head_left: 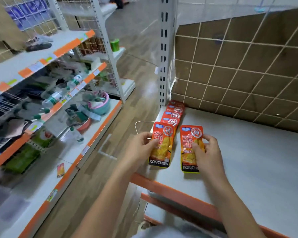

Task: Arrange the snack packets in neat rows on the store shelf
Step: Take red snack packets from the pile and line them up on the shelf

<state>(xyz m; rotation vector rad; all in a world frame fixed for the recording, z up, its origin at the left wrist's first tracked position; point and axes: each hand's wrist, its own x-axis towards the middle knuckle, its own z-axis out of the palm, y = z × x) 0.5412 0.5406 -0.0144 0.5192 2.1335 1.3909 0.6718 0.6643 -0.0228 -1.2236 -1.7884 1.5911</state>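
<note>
While the left hand point(141, 145) pinches the front packet point(162, 145) of an overlapping row point(174, 114) running back along the shelf's point(248, 152) left edge, the right hand point(206, 150) grips a second packet point(190, 148) just beside it, apart from the row, lying flat near the orange front lip point(170, 188).

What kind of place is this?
Most likely a shop: white metal shelves with orange price strips, orange snack packets lined up on the pale grey shelf board, and clear plastic water bottles across the aisle.
</note>
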